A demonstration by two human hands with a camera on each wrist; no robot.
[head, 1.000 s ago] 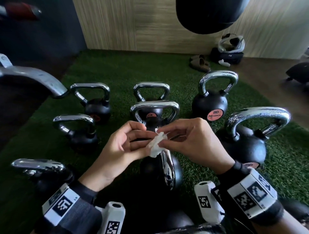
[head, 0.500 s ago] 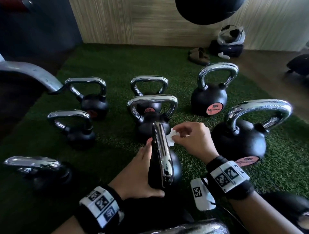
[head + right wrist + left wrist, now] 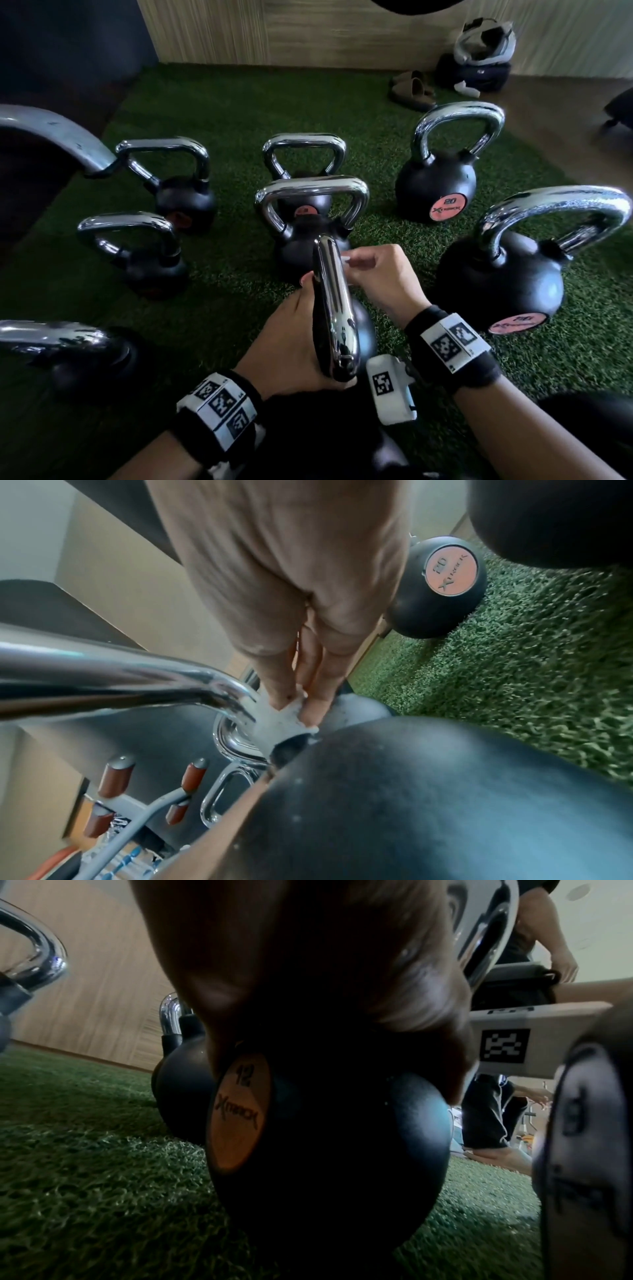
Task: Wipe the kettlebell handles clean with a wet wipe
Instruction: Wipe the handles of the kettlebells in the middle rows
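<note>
Both hands work on one kettlebell (image 3: 346, 329) at the near middle of the turf (image 3: 222, 102): in the head view the left hand (image 3: 291, 346) wraps its grip around the left side of the chrome handle (image 3: 334, 308), steadying it, while the right hand (image 3: 380, 277) pinches a white wipe (image 3: 346, 259) against the handle's far right side. Seven more kettlebells stand around this one, untouched now, so by my reckoning most of the wiping is left; which are already clean cannot be told. From the left wrist, the kettlebell (image 3: 329, 1150) shows a black ball with a round "12" label. From the right wrist, fingertips (image 3: 313, 710) press the crumpled wipe (image 3: 284, 729) where the bright, mirror-like handle (image 3: 113, 674) bends down.
</note>
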